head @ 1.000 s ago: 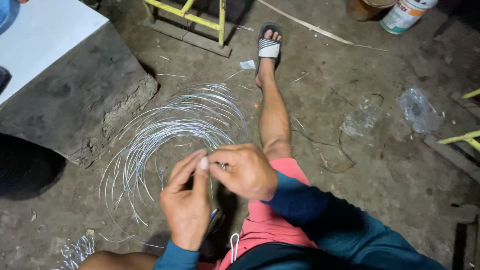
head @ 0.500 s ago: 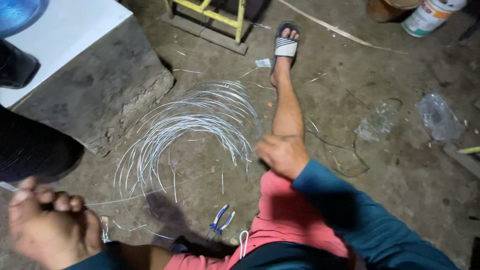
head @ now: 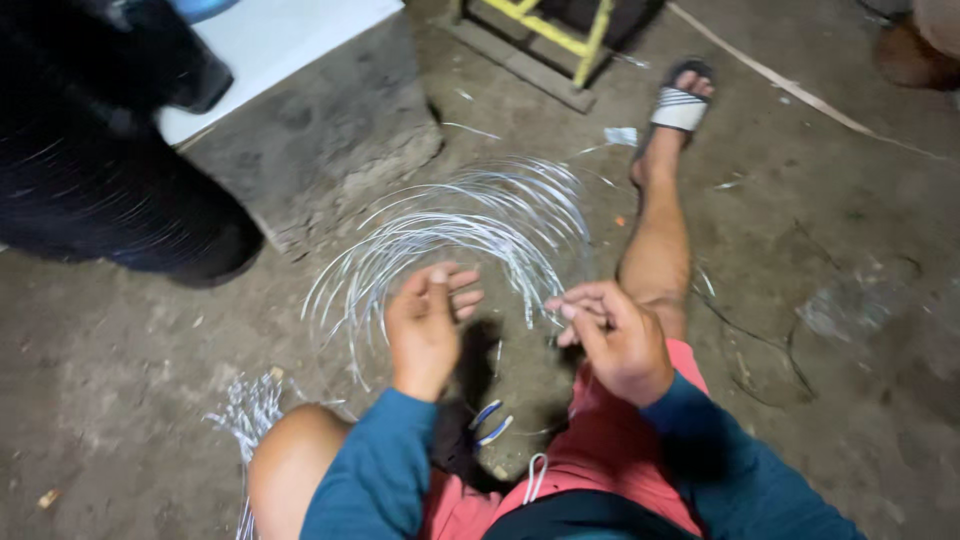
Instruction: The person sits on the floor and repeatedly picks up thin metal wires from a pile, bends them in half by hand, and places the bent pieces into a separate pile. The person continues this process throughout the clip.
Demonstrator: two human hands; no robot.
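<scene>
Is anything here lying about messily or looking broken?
Yes. The concrete block has a crumbled, broken lower edge. Loose wire loops sprawl unevenly over the dirt floor, short cut wire bits lie by the knee, and blue-handled pliers lie on the ground between the legs.

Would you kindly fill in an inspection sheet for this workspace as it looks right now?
Surface: bare dirt floor, dusty, with small scraps.
Job's things: coil of silvery wire lying on the floor; blue-handled pliers between the knees.
Clutter: pile of short wire offcuts; paper scrap; crumpled clear plastic.
Hands: left hand raised, fingers loosely open; right hand curled with fingers pinched, what it holds is too blurred to tell.
Cables: thin dark wire looping on the floor.
Surroundings: concrete block with a white top; yellow frame; dark blurred shape at left.
</scene>
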